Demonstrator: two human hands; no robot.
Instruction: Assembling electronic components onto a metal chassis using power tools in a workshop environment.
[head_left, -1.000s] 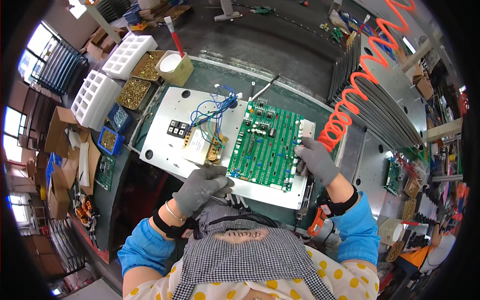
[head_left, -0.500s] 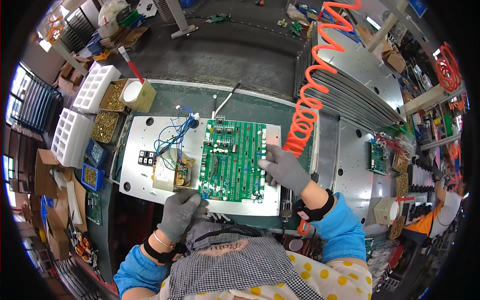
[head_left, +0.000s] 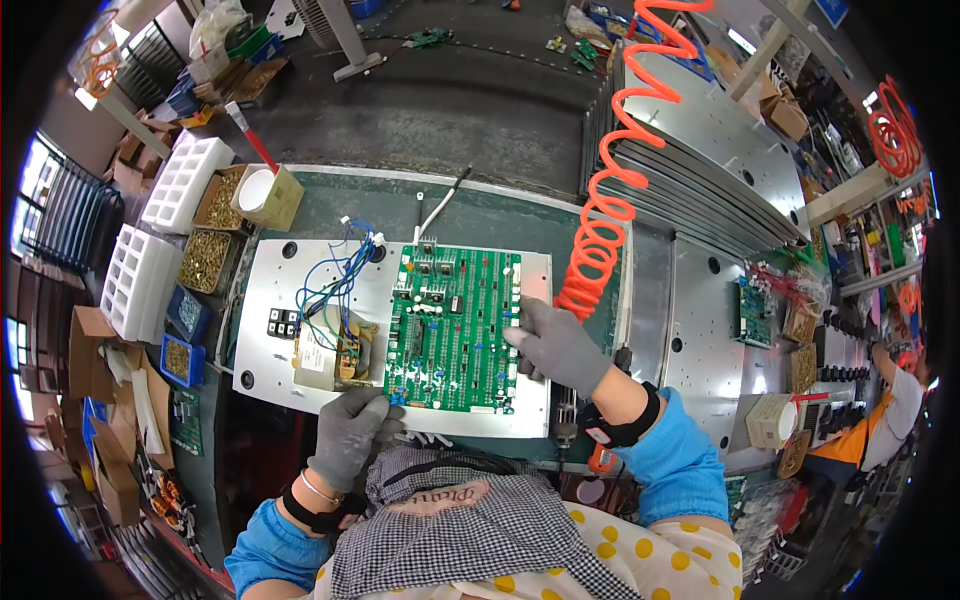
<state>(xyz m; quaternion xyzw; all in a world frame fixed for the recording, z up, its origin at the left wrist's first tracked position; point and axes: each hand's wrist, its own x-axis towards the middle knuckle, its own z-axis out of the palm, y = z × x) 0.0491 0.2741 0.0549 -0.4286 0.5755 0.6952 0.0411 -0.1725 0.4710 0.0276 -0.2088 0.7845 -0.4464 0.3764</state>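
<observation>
While both gloved hands rest on it, the green circuit board (head_left: pixel 452 325) lies flat on a pale metal plate (head_left: pixel 270 300) on the green-topped bench (head_left: pixel 330 205), its long axis running from the near edge away from the person, with the row of larger parts at the far end. Stacked grey metal sheets (head_left: pixel 700 190) fill the right side, and a coiled orange air hose (head_left: pixel 600 230) hangs in front of them, crossing the board's right edge. White compartment trays (head_left: pixel 140 280) stand at the left beside open cardboard boxes of brass-coloured small parts (head_left: pixel 205 260); a small tan box holding a white cup and a red-handled brush (head_left: pixel 268 195) sits at the bench's far left corner. A yellowish transformer with a pale label (head_left: pixel 330 355) sits on the plate left of the board, under a tangle of blue wires (head_left: pixel 330 280). The right hand (head_left: pixel 555 345) lies half open, fingers spread on the board's right edge; whether it pinches the edge is hard to tell. The left hand (head_left: pixel 350 430) curls loosely at the board's near left corner, fingertips touching it. A checked cloth hides the plate's near edge, and a person in orange at the far right is cut off.
</observation>
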